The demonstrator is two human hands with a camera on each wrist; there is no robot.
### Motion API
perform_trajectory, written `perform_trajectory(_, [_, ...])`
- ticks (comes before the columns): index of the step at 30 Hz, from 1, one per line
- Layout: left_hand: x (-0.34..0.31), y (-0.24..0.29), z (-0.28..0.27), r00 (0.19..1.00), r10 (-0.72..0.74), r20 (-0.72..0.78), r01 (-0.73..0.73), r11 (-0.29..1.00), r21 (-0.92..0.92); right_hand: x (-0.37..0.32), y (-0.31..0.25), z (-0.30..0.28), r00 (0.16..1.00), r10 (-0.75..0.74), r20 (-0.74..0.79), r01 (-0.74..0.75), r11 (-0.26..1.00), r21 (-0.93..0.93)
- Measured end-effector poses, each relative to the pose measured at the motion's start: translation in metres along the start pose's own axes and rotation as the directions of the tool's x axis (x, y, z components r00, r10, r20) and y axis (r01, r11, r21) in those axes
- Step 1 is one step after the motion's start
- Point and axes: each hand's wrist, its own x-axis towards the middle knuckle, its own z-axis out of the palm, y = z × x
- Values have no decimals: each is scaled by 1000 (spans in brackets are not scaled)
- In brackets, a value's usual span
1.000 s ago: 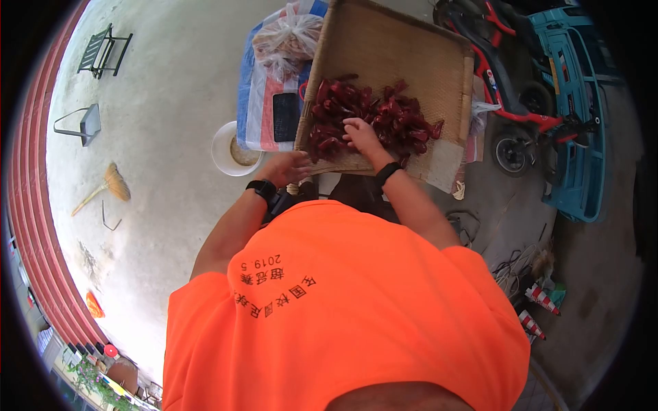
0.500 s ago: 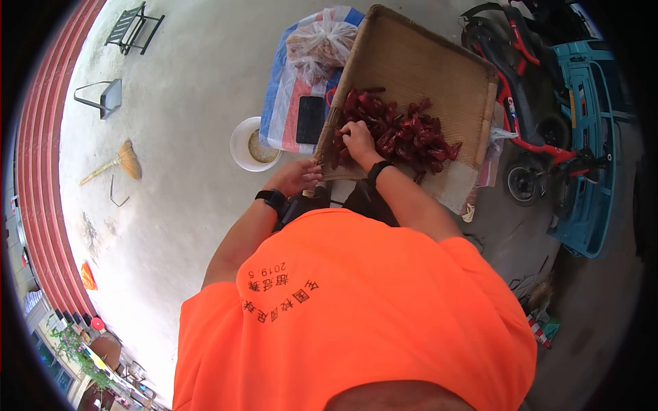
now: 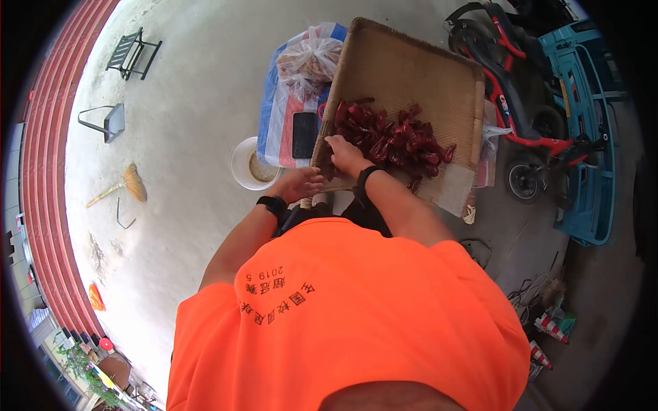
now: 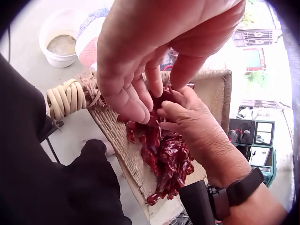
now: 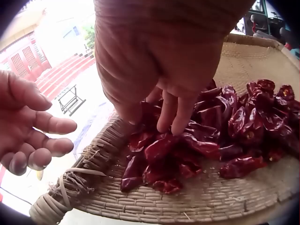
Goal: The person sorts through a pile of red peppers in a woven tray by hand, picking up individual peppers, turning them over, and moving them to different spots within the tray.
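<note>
Glossy dark red dried peppers (image 3: 394, 140) lie heaped in a woven tray (image 3: 411, 58). My right hand (image 3: 348, 156) is over the peppers by the tray's near left corner. In the right wrist view, that right hand (image 5: 161, 61) points its fingers down and its fingertips touch the peppers (image 5: 159, 157); no pepper is plainly gripped. My left hand (image 3: 299, 185) hovers at the same corner, its fingers spread and loosely bent, holding nothing. The left wrist view has the left hand (image 4: 150, 51) in front of the right hand (image 4: 199, 129), partly covering the peppers.
Left of the tray are a striped covering (image 3: 275, 130), a phone (image 3: 304, 135), a clear plastic bag (image 3: 308, 61) and a white bucket (image 3: 241, 164). A red bike (image 3: 507, 109) and a teal vehicle (image 3: 582, 137) stand to the right. A broom (image 3: 133, 183) lies on the floor.
My right hand has moved left and nearer, from the middle of the peppers to the tray's left corner. My left hand remains by that corner, while the view has shifted slightly.
</note>
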Motion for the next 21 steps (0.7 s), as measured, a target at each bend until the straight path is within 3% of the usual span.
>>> perform_trajectory(5, [-13,2,-8,1000,15,-8,-15,1000,-2,-4,4,13,996,-92,10,92,968,-233])
perform_trajectory(9, [-9,-1,-9,999,23,-26,-23,1000,-7,-9,7,14,973,-134,-189,103,980,-168])
perform_trajectory(12, [-6,-3,4,999,-5,-54,3,999,-33,-22,-12,-6,907,-7,-420,38,997,66])
perform_trajectory(15, [5,0,13,996,-65,-66,55,988,-143,-27,-12,-13,895,-23,-445,191,922,336])
perform_trajectory(17, [11,2,17,998,-45,41,50,990,-128,-38,-14,-18,976,25,-215,111,793,599])
perform_trajectory(19, [12,5,19,986,-4,166,13,998,-57,-52,-24,-32,996,-21,91,-65,544,837])
perform_trajectory(20, [12,5,21,984,-9,178,20,998,-59,-53,-17,-24,995,-83,62,0,599,801])
perform_trajectory(21, [15,5,22,988,-12,152,21,998,-63,-57,-16,-22,996,-65,65,-18,552,834])
